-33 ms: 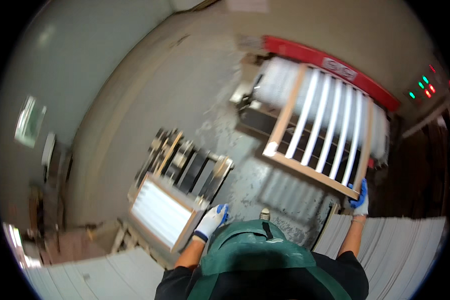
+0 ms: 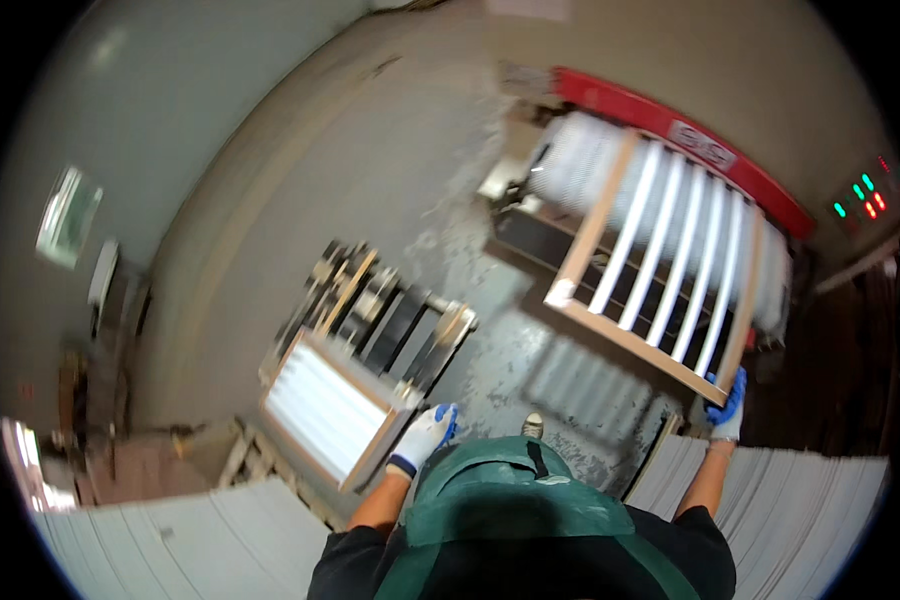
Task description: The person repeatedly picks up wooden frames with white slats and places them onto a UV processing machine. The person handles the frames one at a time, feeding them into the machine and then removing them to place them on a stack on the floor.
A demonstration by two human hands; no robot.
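My right hand [image 2: 727, 405], in a white glove with blue fingers, is closed around the near right corner of a slatted frame [image 2: 640, 350]. Brown rails edge this frame, and white slats run lengthwise between them. Its far end lies over a white textured roller [image 2: 570, 165] on a machine with a red bar [image 2: 660, 125]. On the left, my left hand [image 2: 425, 435], gloved likewise, hangs with loosely bent fingers and nothing visible in it. Close beside that hand is a white panel with a brown border [image 2: 328, 410], lying on a low stand [image 2: 395, 330].
Stacks of pale boards stand at the lower left [image 2: 185, 540] and lower right [image 2: 790, 500]. A control panel [image 2: 860, 195] with green and red lit displays is at the far right. Worn grey floor [image 2: 500, 350] lies between the stand and the machine.
The whole view has shifted slightly, so the machine and the slatted frame appear farther right. My right hand keeps its grip on the frame; my left hand stays beside the white panel.
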